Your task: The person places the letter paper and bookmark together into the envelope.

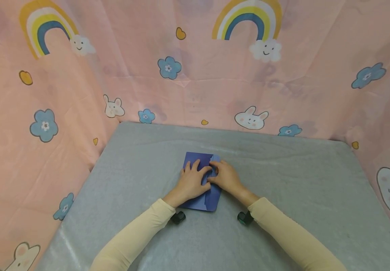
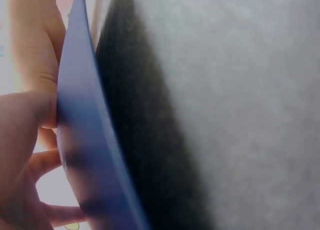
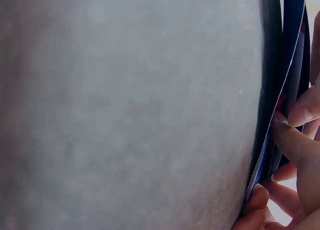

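A blue envelope, thin and rectangular, lies on the table, its flap along the right side. My left hand rests across its face with fingers spread, thumb near the flap's inner edge. From the right, my right hand pinches the flap with curled fingers. In the right wrist view, the envelope has a gap between its layers at the thumb, and a bit of red shows there. In the left wrist view, the envelope's side stands slightly off the cloth, over a dark shadow.
Grey cloth covers the table. A pink curtain printed with rainbows, rabbits and flowers hangs behind it and at both sides. Dark wrist devices sit beneath the cream sleeves.
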Available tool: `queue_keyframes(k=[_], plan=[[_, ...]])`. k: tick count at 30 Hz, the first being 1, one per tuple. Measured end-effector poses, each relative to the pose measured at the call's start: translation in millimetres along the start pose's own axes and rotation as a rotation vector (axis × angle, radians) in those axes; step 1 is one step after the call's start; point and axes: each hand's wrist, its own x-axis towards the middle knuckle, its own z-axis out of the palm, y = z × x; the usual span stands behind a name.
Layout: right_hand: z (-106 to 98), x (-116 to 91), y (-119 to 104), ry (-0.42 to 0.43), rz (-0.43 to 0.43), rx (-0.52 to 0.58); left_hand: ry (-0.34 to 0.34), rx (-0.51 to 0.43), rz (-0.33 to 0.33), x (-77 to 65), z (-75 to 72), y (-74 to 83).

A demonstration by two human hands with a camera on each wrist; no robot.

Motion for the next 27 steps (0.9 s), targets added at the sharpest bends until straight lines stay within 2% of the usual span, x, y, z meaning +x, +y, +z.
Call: queue_keyframes(k=[10, 18, 22, 27], plan=[[-5, -2, 7, -0.021, -0.032, 0.114, -0.022, 0.035, 0.002, 0.9, 1.4, 2.0], [-14, -10, 12, -0.014, -0.103, 0.123, -0.016, 0.063, 0.007, 0.8, 5.5, 0.4], [-18, -19, 19, -0.009, -0.115, 0.118, -0.022, 0.037, -0.003, -1.7, 9.4, -1.2], [-28, -29, 31, 0.020, -0.122, 0.091, 0.032, -0.040, 0.012, -5.4, 9.2, -2.9]])
